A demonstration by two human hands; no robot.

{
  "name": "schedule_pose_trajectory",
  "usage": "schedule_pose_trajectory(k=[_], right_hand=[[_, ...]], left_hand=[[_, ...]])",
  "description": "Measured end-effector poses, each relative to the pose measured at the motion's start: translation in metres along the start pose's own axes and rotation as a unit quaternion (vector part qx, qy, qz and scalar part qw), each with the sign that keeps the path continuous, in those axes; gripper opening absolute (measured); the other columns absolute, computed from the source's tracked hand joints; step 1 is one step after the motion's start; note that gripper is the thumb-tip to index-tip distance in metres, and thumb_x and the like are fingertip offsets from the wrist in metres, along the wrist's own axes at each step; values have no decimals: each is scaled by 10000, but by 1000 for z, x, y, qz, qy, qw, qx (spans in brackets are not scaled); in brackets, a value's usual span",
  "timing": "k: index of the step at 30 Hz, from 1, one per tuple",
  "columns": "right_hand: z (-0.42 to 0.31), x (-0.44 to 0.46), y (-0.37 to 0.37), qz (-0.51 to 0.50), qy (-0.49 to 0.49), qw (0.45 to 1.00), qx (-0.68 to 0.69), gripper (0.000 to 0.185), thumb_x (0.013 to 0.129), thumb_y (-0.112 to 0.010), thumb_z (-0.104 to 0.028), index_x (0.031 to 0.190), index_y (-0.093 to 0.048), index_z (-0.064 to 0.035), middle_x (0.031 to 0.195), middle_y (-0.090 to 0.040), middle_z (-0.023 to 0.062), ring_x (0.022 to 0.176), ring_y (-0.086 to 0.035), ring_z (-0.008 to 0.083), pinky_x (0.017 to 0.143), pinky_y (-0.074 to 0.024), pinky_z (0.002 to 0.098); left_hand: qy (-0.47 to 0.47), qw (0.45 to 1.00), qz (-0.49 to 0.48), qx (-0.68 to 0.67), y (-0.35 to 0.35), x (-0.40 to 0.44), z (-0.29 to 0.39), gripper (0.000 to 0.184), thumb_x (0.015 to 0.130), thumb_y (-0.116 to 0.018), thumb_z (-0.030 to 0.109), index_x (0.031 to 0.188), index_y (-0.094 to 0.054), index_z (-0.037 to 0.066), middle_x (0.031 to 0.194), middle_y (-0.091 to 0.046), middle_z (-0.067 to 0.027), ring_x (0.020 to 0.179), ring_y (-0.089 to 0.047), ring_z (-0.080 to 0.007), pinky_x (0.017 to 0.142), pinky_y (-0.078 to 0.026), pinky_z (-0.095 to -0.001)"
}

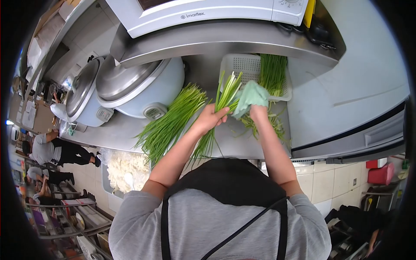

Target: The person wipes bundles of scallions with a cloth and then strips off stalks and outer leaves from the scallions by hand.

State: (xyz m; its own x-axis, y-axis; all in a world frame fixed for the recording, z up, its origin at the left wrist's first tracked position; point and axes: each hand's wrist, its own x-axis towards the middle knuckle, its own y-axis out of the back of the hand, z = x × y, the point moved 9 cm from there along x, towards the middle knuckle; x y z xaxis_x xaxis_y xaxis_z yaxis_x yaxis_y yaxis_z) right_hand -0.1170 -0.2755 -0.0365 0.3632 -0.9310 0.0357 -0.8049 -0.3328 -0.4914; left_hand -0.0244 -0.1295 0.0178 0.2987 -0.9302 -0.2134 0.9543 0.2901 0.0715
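Observation:
My left hand is closed around a bunch of chives, its pale stem ends pointing up and its green tips trailing toward the counter's front edge. In my right hand is a light green cloth, which hides most of the fingers and reaches the side of the bunch. A larger pile of chives lies on the steel counter to the left. Under my right wrist are loose green scraps. Behind the cloth, a white perforated basket holds more chives at its right side.
Two large rice cookers stand at the left. A steel shelf carrying a white microwave overhangs the counter's back. A smooth pale panel borders the right. Below left sits a tub of white food. Several people are in the background.

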Motion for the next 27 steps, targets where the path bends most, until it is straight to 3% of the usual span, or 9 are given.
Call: schedule_pose_trajectory(k=[2, 4, 6, 9, 12, 14, 16, 20, 27], right_hand=[[-17, 21, 6, -27, -22, 998, 50, 218, 853, -459, -142, 1036, -480, -24, 998, -537, 88, 884, -526, 168, 791, -430, 288], [-44, 26, 24, 14, -16, 995, 101, 232, 847, -480, -187, 1015, -481, -27, 982, -538, 100, 845, -541, 195, 759, -450, 308], [-65, 11, 14, -134, -16, 981, 139, 272, 843, -492, -220, 1042, -476, -37, 1007, -533, 104, 899, -528, 206, 800, -436, 324], [-21, -16, 32, -76, -94, 981, 154, 322, 841, -491, -272, 1079, -468, -56, 1051, -522, 90, 963, -501, 212, 841, -412, 356], [28, -55, -7, -171, -199, 964, 49, 375, 830, -483, -352, 1102, -463, -96, 1068, -515, 43, 988, -479, 190, 860, -393, 389], [24, -60, -30, -191, -152, 970, 12, 282, 827, -515, -229, 1062, -477, -78, 975, -538, 47, 841, -537, 144, 755, -450, 303], [22, -54, -27, -115, -113, 985, 62, 228, 824, -513, -157, 1029, -485, -59, 946, -549, 49, 829, -547, 138, 725, -465, 286], [21, -54, -28, -105, -121, 981, 112, 197, 831, -494, -134, 1010, -492, -52, 926, -557, 49, 843, -552, 147, 731, -466, 291], [23, -64, -38, -103, -169, 971, 137, 185, 830, -491, -127, 999, -497, -52, 924, -560, 52, 837, -559, 153, 722, -471, 286]], left_hand=[[3, 1000, -2, 15, 6, -5, 0, 183, 836, -498, 202, 779, -520, 29, 592, -505, -16, 479, -402, -66, 435, -322, -201], [8, 1000, -3, 29, 12, -7, -3, 182, 840, -495, 202, 786, -514, 30, 593, -505, -19, 484, -408, -67, 437, -325, -200], [-21, 999, 26, -7, 23, -6, -1, 239, 857, -475, 217, 868, -549, -9, 575, -490, -9, 465, -394, -69, 430, -315, -210], [-12, 999, 17, -48, 21, -4, 5, 235, 854, -479, 209, 897, -541, -13, 636, -543, -48, 505, -458, -91, 467, -369, -223], [5, 997, -3, -74, 6, 1, 3, 226, 846, -491, 193, 924, -540, -13, 715, -584, -77, 571, -512, -104, 512, -402, -232], [8, 998, -18, -62, -4, 3, -2, 234, 842, -497, 191, 935, -544, -19, 756, -598, -82, 612, -534, -105, 544, -416, -233], [-88, 995, 15, -33, 0, 6, 5, 239, 837, -506, 187, 931, -558, -26, 800, -599, -64, 671, -535, -91, 590, -416, -218], [-2, 995, 69, -68, 13, 7, -12, 201, 831, -517, 161, 916, -571, -13, 774, -579, -21, 651, -500, -72, 582, -402, -220], [-82, 994, 63, -29, 7, 7, -7, 197, 834, -509, 167, 913, -568, -4, 722, -558, -3, 598, -469, -60, 523, -381, -220]])
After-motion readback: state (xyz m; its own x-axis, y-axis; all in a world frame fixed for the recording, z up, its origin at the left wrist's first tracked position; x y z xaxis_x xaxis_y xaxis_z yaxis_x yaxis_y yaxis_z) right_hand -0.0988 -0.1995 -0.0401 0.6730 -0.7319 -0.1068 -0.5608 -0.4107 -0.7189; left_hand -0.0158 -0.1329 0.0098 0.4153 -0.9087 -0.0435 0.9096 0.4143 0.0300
